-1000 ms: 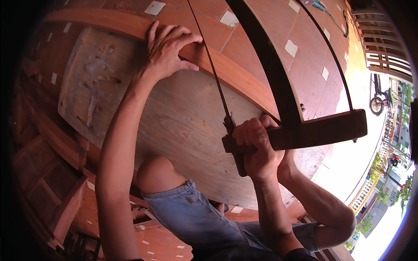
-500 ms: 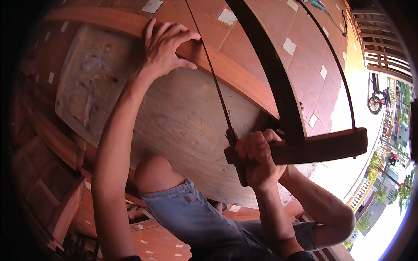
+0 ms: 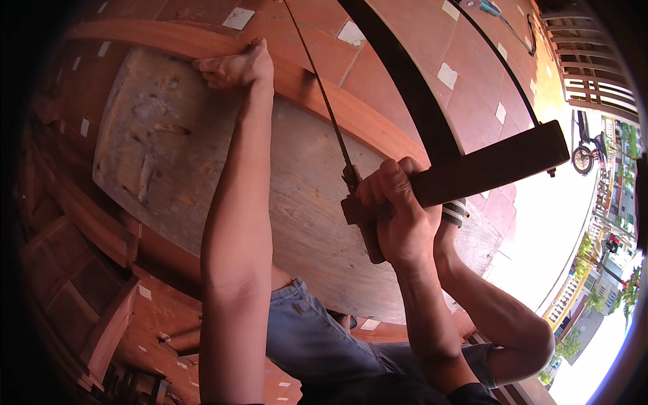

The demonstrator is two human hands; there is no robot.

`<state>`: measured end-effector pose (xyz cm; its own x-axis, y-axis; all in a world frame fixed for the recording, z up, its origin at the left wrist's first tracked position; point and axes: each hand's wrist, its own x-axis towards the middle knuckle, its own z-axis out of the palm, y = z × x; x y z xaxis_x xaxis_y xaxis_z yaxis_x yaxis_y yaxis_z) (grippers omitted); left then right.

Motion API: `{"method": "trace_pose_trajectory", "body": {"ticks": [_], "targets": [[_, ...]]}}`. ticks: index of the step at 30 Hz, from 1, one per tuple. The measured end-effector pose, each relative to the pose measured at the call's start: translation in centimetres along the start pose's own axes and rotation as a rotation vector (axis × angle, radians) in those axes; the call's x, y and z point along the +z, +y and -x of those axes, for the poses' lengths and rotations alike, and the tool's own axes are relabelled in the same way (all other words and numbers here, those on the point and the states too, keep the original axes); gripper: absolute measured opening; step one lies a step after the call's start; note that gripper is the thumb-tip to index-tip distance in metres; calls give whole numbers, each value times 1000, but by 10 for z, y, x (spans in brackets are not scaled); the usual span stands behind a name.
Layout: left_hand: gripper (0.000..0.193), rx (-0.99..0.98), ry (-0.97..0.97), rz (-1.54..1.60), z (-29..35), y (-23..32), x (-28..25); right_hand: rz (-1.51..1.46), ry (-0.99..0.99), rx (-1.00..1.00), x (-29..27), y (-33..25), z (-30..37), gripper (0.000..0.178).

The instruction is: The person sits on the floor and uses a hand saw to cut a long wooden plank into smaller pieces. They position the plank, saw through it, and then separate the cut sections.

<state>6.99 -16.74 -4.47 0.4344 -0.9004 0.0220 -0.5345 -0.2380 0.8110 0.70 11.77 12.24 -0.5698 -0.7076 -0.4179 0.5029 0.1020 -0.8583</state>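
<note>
My right hand (image 3: 405,219) is closed round the grip of a wooden frame saw (image 3: 496,164), at the end of its crosspiece. The thin saw blade (image 3: 322,100) runs up and away, passing over a long reddish wooden plank (image 3: 337,111). Whether the teeth touch the wood I cannot tell. Left of the blade, my left hand (image 3: 239,69) grips the plank, thumb on top and fingers pointing left along its near edge. Beneath lies a worn wooden board (image 3: 304,182) with stains. My right foot, with a striped sandal strap (image 3: 454,212), rests by the board's right side.
Wooden furniture parts (image 3: 88,283) stand at the left. Red floor tiles (image 3: 398,40) with white insets spread beyond the plank. A blue-green power tool (image 3: 487,7) lies far right, near a slatted wooden piece (image 3: 594,61). A motorbike (image 3: 586,154) stands outside.
My left hand has shifted left along the plank and turned, its spread fingers now gathered. My right hand and the saw's near end have moved up and away; my left knee has left the board.
</note>
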Motion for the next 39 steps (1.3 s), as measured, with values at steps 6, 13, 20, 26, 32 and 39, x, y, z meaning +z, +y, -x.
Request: {"method": "trace_pose_trajectory", "body": {"ticks": [6, 13, 20, 26, 32, 39], "targets": [[106, 49, 28, 163, -4, -7, -2, 78, -12, -102, -42, -15, 121, 40], [95, 52, 10, 192, -10, -14, -5, 12, -45, -112, -34, 11, 78, 39], [96, 20, 54, 126, -25, -17, -7, 90, 8, -113, 25, 38, -14, 35], [100, -24, 2, 211, -34, -19, -32, 90, -102, -104, -22, 8, 150, 30], [103, -22, -22, 180, -30, -15, -40, 47, -164, -200, -22, 31, 121, 27], [106, -28, -35, 199, -43, -29, -23, 109, -22, -169, 46, 61, -8, 30]]}}
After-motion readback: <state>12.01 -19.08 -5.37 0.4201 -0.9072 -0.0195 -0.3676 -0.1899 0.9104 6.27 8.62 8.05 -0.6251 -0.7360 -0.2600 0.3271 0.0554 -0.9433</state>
